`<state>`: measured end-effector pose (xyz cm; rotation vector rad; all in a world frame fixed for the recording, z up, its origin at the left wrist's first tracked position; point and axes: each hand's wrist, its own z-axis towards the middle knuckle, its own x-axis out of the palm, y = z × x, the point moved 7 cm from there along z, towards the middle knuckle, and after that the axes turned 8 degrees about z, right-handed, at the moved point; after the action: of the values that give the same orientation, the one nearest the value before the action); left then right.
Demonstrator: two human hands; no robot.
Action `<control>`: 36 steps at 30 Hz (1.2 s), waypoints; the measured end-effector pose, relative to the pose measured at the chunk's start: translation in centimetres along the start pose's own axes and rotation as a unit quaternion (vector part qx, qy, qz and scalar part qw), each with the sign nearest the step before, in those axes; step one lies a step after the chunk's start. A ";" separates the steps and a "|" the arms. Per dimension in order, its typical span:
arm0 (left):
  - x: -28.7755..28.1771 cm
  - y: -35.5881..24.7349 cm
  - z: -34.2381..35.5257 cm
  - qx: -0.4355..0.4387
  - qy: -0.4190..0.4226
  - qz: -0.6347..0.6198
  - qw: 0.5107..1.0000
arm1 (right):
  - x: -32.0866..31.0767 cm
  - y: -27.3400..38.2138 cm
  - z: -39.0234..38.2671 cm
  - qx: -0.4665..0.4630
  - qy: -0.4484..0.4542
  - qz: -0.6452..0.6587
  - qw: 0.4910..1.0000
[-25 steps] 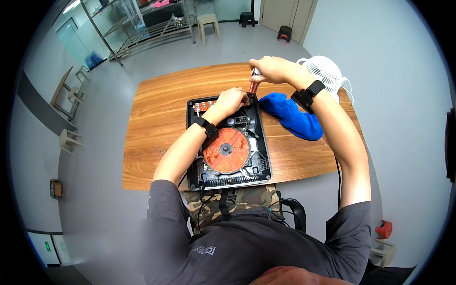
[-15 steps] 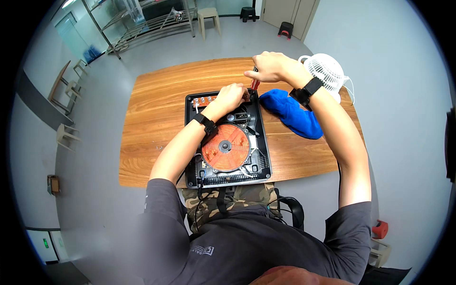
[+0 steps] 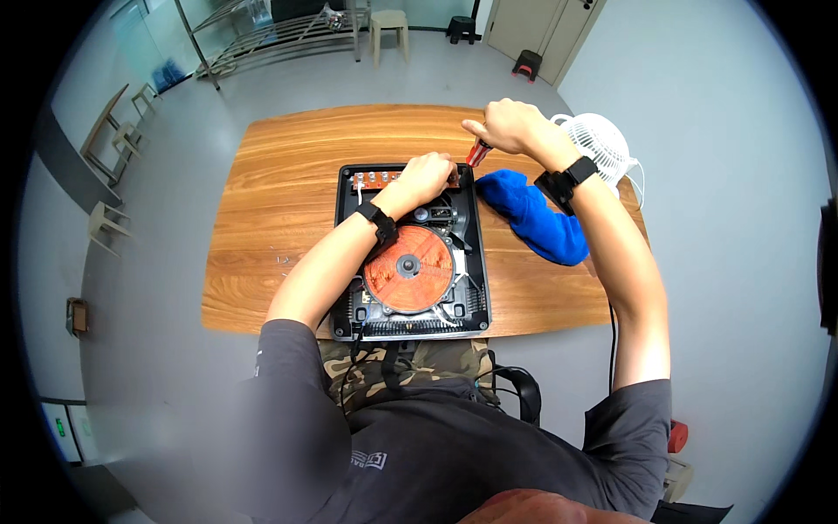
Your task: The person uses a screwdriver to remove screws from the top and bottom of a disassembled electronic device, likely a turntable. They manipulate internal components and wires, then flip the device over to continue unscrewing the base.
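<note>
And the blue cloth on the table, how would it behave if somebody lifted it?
The blue cloth is probably floppy, given its rumpled folds. It seems unlikely to roll, lying in an uneven bundle.

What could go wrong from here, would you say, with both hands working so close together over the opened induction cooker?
The right hand holds a red-handled screwdriver at the induction cooker's far right corner, near the left hand; a slip might jab that hand. The left wristband overlaps the copper-coloured coil's edge in view, so it could perhaps rub it. Small shiny pieces on the wooden table might get knocked off.
</note>
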<state>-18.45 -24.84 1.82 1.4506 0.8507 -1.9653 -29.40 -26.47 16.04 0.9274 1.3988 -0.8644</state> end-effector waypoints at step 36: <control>0.5 0.5 0.3 -0.017 0.006 -0.015 1.000 | 0.1 1.7 -0.3 -0.012 0.027 0.031 0.999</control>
<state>-18.38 -25.47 1.32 1.4401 0.9119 -1.9557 -28.00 -25.50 15.98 0.9772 1.4158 -0.7799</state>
